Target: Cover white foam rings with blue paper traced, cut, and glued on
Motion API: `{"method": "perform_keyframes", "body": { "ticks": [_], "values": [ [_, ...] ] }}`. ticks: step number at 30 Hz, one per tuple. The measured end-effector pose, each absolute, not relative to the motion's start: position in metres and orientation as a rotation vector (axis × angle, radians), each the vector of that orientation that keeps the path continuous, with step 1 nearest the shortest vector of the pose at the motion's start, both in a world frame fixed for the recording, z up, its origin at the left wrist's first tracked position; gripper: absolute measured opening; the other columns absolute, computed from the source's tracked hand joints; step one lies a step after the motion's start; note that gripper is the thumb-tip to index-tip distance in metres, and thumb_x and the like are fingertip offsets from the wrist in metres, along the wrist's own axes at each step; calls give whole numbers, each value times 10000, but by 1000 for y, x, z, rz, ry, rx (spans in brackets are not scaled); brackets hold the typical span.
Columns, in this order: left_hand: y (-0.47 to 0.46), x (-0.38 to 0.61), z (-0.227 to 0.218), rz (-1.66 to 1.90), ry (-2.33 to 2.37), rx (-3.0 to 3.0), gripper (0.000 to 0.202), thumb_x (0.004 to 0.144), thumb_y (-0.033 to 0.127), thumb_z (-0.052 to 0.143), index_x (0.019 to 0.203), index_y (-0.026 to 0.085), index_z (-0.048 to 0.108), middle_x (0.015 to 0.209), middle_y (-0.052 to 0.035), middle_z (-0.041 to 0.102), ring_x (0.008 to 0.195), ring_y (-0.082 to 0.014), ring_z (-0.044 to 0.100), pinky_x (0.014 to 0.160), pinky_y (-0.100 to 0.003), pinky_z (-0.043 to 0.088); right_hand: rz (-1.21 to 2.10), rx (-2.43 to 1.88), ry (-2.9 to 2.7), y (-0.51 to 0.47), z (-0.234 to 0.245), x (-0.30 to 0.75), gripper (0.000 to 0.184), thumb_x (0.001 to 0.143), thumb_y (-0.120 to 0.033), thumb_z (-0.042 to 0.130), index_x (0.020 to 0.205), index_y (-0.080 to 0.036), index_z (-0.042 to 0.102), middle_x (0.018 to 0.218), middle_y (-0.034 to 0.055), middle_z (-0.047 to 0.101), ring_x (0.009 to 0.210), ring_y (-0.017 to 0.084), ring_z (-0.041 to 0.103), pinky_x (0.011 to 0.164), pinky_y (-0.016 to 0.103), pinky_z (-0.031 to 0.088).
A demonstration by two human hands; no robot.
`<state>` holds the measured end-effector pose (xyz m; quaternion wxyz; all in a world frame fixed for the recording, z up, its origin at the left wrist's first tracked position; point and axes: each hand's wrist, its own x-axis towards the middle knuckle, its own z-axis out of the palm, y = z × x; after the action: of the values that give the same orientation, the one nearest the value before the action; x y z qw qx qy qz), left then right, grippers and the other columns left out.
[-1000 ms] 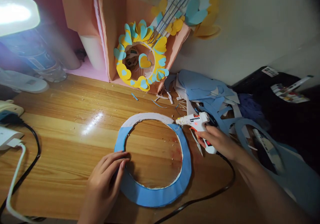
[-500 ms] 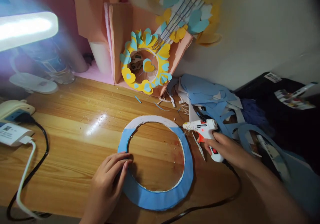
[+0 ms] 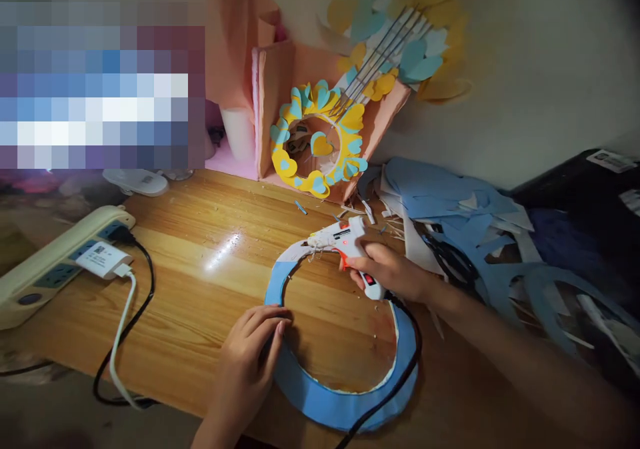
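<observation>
A flat ring (image 3: 345, 405), mostly covered in blue paper with a white section at its far side, lies on the wooden table. My left hand (image 3: 257, 342) is closed on the ring's left side, fingertips at the inner edge. In my right hand (image 3: 387, 269) is a white glue gun (image 3: 345, 235) with an orange trigger and a glowing red light. The gun's nozzle is at the ring's white section, on the far left; I cannot tell whether it touches. Its black cord crosses the ring's right side.
A white power strip (image 3: 30, 272) with a plugged-in charger (image 3: 103, 259) stands left. Behind the ring is a wreath of yellow and blue paper hearts (image 3: 283, 162). Blue paper scraps (image 3: 445, 189) are heaped at the right, with black-handled scissors (image 3: 450, 255) among them.
My right hand has carried the glue gun leftward along the ring's far side, from the right end of the white section. The left hand keeps its hold. The whole view has shifted.
</observation>
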<state>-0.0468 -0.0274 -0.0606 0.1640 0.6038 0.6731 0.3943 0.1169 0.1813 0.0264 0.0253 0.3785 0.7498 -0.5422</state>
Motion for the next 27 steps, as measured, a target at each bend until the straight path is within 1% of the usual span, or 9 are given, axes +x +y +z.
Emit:
{"method": "perform_keyframes", "body": {
  "ticks": [3, 5, 12, 19, 23, 27],
  "values": [
    [-28, -46, -60, 1145, 1915, 1705, 182, 908, 164, 475, 978, 220, 632, 1030, -63, 670, 1003, -186, 598, 858, -346, 503, -1676, 1098, 2316, 182, 21, 100, 240, 792, -370, 439, 687, -177, 534, 528, -22, 534, 468, 101, 460, 469, 221, 364],
    [-28, -46, -59, 1149, 1913, 1696, 180, 907, 162, 474, 969, 220, 632, 1031, -59, 671, 1000, -182, 599, 857, -342, 503, -1625, 1077, 2348, 183, 19, 93, 237, 791, -356, 435, 680, -173, 537, 527, -16, 530, 485, 107, 464, 481, 226, 366],
    [-27, -47, -58, 1138, 1915, 1685, 180, 905, 154, 476, 964, 223, 632, 1033, -45, 672, 1028, -173, 591, 883, -332, 491, -1597, 1060, 2371, 182, 19, 83, 287, 782, -397, 414, 647, -168, 523, 549, -5, 515, 502, 112, 449, 482, 232, 352],
    [-26, -46, -58, 1165, 1897, 1715, 188, 901, 153, 477, 957, 221, 643, 1027, -56, 675, 999, -184, 607, 851, -338, 507, -1540, 1039, 2430, 183, 16, 79, 283, 791, -388, 412, 636, -175, 516, 546, -6, 517, 497, 110, 454, 480, 233, 338],
    [-26, -46, -57, 1164, 1909, 1704, 187, 897, 159, 481, 953, 225, 647, 1026, -54, 677, 1001, -186, 609, 851, -339, 509, -1483, 1034, 2444, 185, 19, 80, 295, 789, -394, 406, 609, -183, 505, 524, -4, 521, 482, 111, 455, 477, 239, 335],
    [-26, -47, -58, 1162, 1912, 1714, 177, 897, 154, 487, 947, 223, 641, 1017, -48, 678, 1009, -181, 603, 862, -335, 501, -1506, 1081, 2436, 188, 21, 85, 280, 784, -394, 405, 610, -192, 491, 501, -13, 509, 465, 112, 445, 481, 246, 344]
  ]
}}
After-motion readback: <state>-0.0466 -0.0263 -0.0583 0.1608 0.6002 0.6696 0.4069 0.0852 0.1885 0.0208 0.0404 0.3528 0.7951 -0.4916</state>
